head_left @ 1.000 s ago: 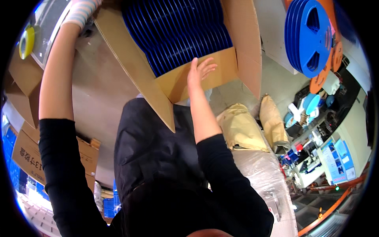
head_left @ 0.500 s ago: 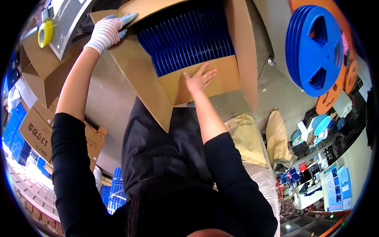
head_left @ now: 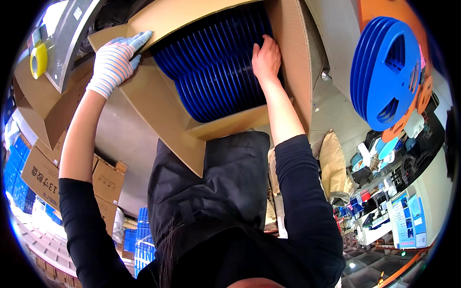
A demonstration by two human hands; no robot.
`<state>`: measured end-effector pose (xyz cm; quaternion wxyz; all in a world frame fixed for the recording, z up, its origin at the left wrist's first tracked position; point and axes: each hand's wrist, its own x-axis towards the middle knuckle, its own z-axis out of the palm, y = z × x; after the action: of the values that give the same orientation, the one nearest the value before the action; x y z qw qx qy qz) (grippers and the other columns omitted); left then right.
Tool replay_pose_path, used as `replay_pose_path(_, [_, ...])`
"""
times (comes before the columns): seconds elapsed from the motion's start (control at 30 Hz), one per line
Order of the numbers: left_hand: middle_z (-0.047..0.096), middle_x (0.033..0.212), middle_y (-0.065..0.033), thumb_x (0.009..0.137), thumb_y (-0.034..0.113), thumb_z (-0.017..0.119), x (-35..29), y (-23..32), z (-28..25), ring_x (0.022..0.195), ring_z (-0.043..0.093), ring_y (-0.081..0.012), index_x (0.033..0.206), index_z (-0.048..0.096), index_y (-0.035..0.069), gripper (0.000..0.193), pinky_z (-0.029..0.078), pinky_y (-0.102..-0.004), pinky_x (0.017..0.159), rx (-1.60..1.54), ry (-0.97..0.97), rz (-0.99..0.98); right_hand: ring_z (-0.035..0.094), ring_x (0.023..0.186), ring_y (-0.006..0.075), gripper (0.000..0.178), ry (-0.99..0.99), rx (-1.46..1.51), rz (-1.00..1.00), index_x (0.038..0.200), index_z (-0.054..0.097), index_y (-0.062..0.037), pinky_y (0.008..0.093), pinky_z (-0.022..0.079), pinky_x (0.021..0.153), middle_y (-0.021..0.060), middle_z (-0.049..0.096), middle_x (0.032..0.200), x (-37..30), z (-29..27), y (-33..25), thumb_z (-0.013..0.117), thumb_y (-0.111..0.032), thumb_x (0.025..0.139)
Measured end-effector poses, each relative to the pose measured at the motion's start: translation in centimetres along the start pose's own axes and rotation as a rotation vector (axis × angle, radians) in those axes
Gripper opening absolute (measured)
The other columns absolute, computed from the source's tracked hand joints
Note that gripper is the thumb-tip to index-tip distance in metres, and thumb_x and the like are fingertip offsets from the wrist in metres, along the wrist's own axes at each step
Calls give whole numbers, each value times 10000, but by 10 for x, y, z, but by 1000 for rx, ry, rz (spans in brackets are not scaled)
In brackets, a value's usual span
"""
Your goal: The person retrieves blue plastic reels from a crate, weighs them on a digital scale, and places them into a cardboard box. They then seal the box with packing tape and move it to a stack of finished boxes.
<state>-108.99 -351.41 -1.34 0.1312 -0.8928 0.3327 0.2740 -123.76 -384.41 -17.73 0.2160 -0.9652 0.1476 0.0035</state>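
Fingers of right hand, together, have moved from cardboard box onto blue reels.

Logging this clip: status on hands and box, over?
Left hand gloved, flat on the box flap. Right hand bare, on the blue reels inside. Nothing blocking.

A warehouse or packing area is shown: cardboard cartons stacked lower left, blue plastic reels piled upper right.
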Motion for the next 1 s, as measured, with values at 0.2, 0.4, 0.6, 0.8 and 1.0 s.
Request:
replay_pose_path(0.2, [654,1142,-106,848,202,580,-3,-7,6,1019,619,-287,1416,423,237,590,487,-379,910,-14,53,47,603,923,352,256,-12,-62,-11,1126,552,-97,458,512,764,148,593,1065,7,3,-1,579,-199,893])
replay_pose_path(0.4, [641,1183,-89,852,181,581,-4,-9,9,1044,617,-265,1406,433,225,576,463,-371,950,-44,117,76,616,854,321,194,-99,-260,-12,960,562,-103,442,539,657,118,556,969,21,6,-1,615,-271,879])
replay_pose_path(0.6, [619,1234,-69,845,155,587,-3,-12,11,1090,603,-252,1381,464,209,553,441,-371,1001,-132,141,93,559,982,322,161,48,-286,-194,1030,518,-131,444,536,732,90,511,1241,31,14,-1,549,-131,872])
replay_pose_path(0.8, [613,1247,-68,849,152,582,-5,-12,12,1100,603,-239,1372,476,208,537,436,-373,1011,-119,145,80,467,1171,262,242,-183,-352,-410,1035,573,-172,408,404,926,26,442,1399,39,-2,-3,585,-95,807])
replay_pose_path(1.0, [612,1252,-60,851,144,574,-4,-14,14,1100,604,-234,1363,487,201,523,439,-374,1004,-170,154,91,387,1318,265,198,-104,-206,-407,975,587,-167,460,338,1005,36,449,1408,45,-3,-18,620,-95,794])
